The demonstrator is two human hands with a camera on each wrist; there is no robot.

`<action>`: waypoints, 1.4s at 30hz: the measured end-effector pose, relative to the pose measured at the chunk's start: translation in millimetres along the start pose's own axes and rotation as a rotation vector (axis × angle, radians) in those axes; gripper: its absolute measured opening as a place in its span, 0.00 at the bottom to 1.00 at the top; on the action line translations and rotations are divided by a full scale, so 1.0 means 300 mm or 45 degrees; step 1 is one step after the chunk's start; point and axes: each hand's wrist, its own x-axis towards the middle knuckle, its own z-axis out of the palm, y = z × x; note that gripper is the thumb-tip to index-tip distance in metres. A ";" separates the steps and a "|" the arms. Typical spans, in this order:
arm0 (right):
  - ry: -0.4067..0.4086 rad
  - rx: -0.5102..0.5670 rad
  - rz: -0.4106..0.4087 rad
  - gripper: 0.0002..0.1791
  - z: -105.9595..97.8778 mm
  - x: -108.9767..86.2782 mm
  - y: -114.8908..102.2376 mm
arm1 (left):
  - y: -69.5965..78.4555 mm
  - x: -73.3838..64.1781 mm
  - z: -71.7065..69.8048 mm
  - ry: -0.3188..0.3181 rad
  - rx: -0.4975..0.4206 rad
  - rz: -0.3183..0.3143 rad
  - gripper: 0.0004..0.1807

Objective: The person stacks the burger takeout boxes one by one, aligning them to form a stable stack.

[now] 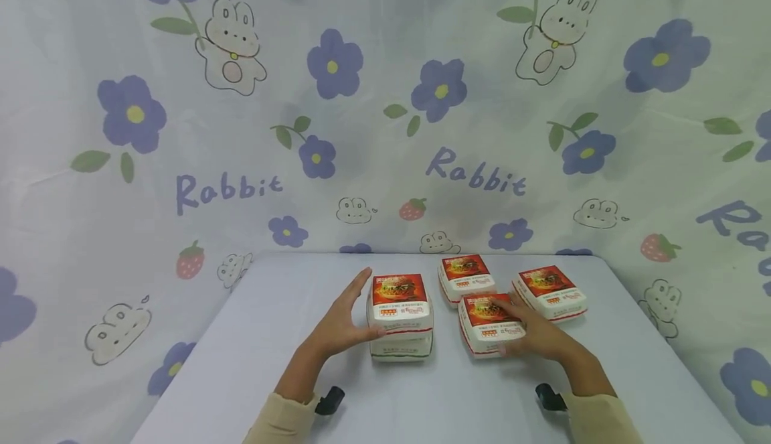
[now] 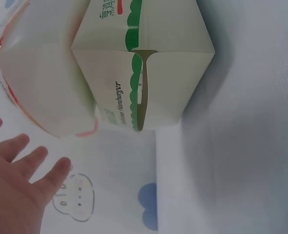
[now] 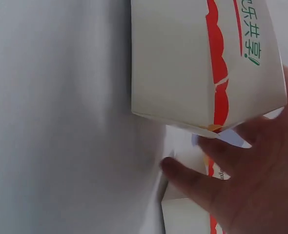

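Two white hamburger boxes stand stacked left of centre: the red-trimmed upper box (image 1: 399, 291) shows a burger picture, and the lower box (image 1: 401, 347) has green trim. My left hand (image 1: 340, 329) is beside them, its fingers spread along their left side and thumb at the front. In the left wrist view, straight fingers (image 2: 53, 181) stand apart from the boxes. At the right, my right hand (image 1: 539, 333) reaches around a third burger box (image 1: 486, 333), thumb near its front and fingers across its right side. The right wrist view shows the fingers (image 3: 195, 183) extended and spread beside that box.
Behind the third box sits another burger box (image 1: 465, 267), and one more box (image 1: 549, 283) lies to its right, turned at an angle. All are on a white table (image 1: 241, 350). A patterned curtain (image 1: 373, 129) hangs behind the table's far edge.
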 end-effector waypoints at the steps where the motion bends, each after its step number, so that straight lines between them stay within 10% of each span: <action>1: -0.017 0.002 0.014 0.63 0.001 -0.001 0.000 | 0.001 -0.001 0.001 -0.001 -0.001 -0.002 0.62; 10: 0.004 -0.133 0.045 0.69 0.043 0.008 -0.004 | 0.009 -0.007 0.012 -0.021 0.025 -0.037 0.63; 42: 0.189 0.041 -0.079 0.69 0.048 -0.027 -0.074 | -0.009 0.002 0.033 -0.027 0.000 -0.006 0.62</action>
